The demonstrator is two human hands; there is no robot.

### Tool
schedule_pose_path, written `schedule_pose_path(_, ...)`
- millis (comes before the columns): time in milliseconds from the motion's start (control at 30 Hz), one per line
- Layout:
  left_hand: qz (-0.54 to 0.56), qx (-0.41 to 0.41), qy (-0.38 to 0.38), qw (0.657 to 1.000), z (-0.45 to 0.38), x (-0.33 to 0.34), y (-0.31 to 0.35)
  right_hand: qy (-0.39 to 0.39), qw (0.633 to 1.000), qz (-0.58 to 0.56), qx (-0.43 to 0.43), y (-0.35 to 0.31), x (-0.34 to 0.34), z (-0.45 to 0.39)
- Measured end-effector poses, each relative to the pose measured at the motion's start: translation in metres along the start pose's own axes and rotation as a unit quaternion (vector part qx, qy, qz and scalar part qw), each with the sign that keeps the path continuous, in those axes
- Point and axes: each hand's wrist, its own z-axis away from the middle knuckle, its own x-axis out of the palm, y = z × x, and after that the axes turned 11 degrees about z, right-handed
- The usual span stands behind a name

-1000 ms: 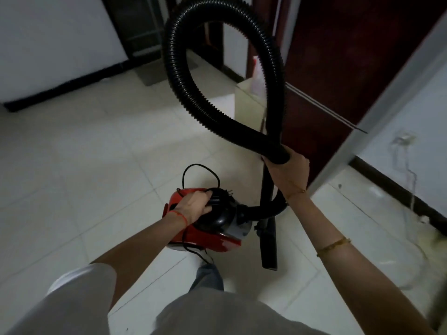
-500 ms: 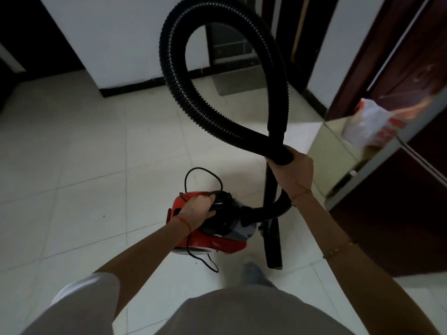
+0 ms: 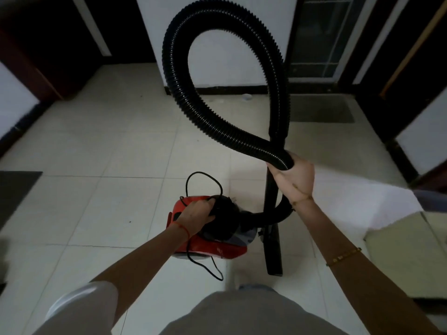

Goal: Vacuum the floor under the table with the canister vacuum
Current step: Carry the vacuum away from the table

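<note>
A red and black canister vacuum (image 3: 219, 247) hangs above the tiled floor in front of me. My left hand (image 3: 196, 215) grips its black top handle. A ribbed black hose (image 3: 205, 117) loops up high and comes back down to my right hand (image 3: 294, 176), which grips the hose end together with the upright black wand (image 3: 272, 201). The wand's flat floor nozzle (image 3: 274, 252) points down beside the canister. A thin black power cord (image 3: 205, 267) dangles in loops around the canister.
Pale floor tiles (image 3: 108, 165) stretch ahead to a white wall with a dark skirting (image 3: 217, 90). Dark doorways stand at left and right. A dark mat (image 3: 14, 192) lies at left, another mat (image 3: 321, 108) at the far right. A white cloth-covered surface (image 3: 358, 201) is at right.
The view has swung left: the dark door and mirror at right have left the frame and the white wall now faces me. Both hands keep the same grips on vacuum and hose.
</note>
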Motion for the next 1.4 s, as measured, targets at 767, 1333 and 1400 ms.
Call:
schedule_pose_path(767, 0.03, -0.039, 0.079, 0.996, -0.381, -0.259, -0.263, -0.046, 0.993, -0.015, -0.111, -0.166, 0.3, -0.467)
schedule_pose_path(1333, 0.023, -0.073, 0.068, 0.995, -0.698, -0.44, -0.448, -0.064, 0.994, -0.031, -0.087, -0.242, 0.518, -0.82)
schedule_pose_path(1400, 0.028, -0.077, 0.067, 0.994, -0.737, -0.465, -0.464, -0.078, 0.993, -0.042, -0.082, -0.254, 0.54, -0.864)
